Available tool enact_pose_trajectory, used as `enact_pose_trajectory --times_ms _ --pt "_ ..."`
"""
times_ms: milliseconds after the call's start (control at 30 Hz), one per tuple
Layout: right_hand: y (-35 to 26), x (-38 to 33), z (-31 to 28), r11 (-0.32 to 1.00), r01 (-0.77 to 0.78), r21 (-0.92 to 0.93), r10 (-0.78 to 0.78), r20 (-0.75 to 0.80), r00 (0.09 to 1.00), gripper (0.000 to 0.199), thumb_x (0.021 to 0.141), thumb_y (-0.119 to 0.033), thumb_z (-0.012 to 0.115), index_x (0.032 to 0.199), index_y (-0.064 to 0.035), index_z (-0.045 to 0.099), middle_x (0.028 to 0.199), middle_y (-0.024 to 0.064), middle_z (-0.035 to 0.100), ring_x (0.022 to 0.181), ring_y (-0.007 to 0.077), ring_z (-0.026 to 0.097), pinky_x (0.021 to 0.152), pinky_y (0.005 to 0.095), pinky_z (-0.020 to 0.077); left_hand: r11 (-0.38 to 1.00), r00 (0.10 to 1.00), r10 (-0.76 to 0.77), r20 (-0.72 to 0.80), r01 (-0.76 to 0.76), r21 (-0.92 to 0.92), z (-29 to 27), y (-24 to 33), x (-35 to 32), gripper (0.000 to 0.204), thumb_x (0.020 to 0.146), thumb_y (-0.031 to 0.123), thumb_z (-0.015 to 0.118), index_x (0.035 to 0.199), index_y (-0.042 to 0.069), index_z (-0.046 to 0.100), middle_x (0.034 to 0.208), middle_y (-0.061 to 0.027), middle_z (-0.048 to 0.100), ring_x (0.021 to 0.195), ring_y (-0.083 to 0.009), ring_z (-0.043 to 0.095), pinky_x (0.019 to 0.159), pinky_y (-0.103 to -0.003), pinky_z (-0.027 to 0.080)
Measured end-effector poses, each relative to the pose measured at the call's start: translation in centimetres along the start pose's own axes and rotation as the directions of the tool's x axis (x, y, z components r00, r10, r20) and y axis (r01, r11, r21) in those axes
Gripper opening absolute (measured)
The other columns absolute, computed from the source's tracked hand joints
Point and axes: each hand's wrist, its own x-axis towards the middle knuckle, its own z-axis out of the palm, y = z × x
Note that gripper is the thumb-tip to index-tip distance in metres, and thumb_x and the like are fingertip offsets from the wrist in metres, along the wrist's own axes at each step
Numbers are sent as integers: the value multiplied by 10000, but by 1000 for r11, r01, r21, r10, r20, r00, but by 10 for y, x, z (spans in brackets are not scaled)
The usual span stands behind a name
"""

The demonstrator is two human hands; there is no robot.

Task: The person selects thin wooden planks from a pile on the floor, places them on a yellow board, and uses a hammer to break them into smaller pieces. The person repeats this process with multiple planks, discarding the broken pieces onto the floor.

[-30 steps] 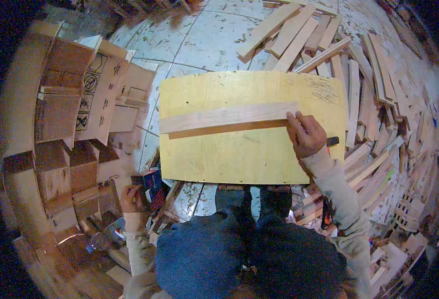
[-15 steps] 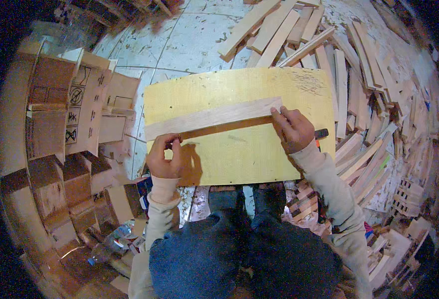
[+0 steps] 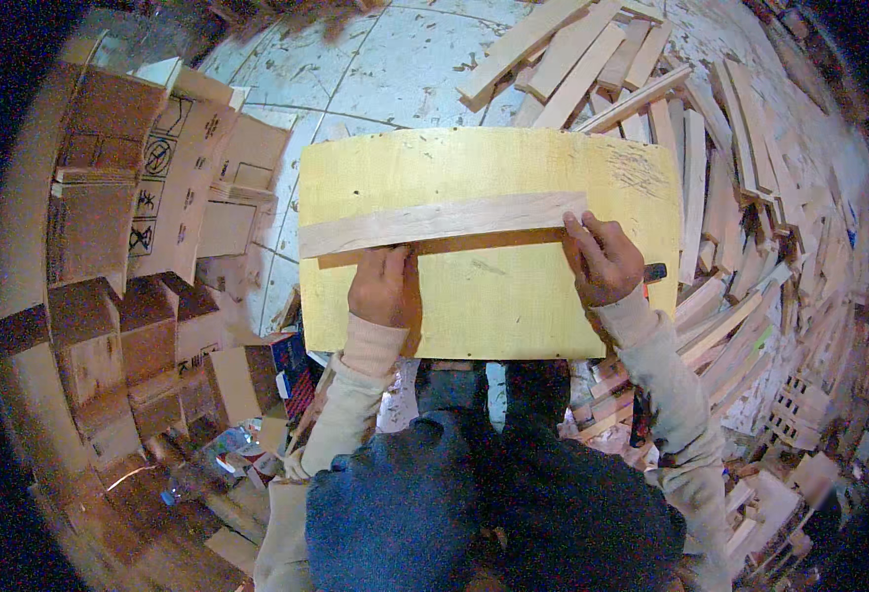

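A long, pale wooden strip (image 3: 454,216) lies across the yellow board (image 3: 493,306) in front of me, almost level from left to right. My right hand (image 3: 607,259) pinches its right end, fingers on the upper face and lower edge. Left of the middle, my left hand (image 3: 383,286) has its fingertips closed at the strip's lower edge; the thumb side is partly hidden. Just right of my right hand, a dark tool handle with some orange (image 3: 656,271) shows at the board's right side.
Loose wooden strips (image 3: 577,59) are heaped on the tiled floor (image 3: 395,59) beyond and to the right of the board. Open cardboard boxes (image 3: 118,326) stand at the left. A clear plastic bottle (image 3: 192,481) lies at the lower left. My knees (image 3: 395,483) are below the board.
My left hand has moved right along the strip's lower edge, its fingers now closer together. The strip has turned slightly to lie more level. The whole view has shifted a little.
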Motion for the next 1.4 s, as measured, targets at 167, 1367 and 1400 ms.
enact_pose_trajectory --times_ms 167,1367,1400 --pt "3 -1 1 998 22 -54 -23 -8 1000 376 706 -76 703 1082 -70 689 943 148 652 739 285 623 595 355 518 915 993 80 91 -37 -403 -13 40 22 265 759 -52 623 1016 12 630 929 -164 598 834 -336 586 712 -369 504" --pt "-84 -64 -105 712 -683 162 548 480 685 482 1024 -427 307 789 -67 524 635 72 541 549 177 543 484 335 380 707 987 -149 67 154 -690 88 96 59 390 802 93 700 1156 31 549 879 -66 699 822 -272 633 756 -364 503" --pt "-85 -61 -108 614 -773 161 614 519 595 471 1021 -424 322 786 -69 523 629 67 528 543 178 534 488 332 378 720 985 -150 79 164 -674 88 96 58 391 807 95 698 1161 31 545 891 -71 698 835 -272 638 760 -362 504"
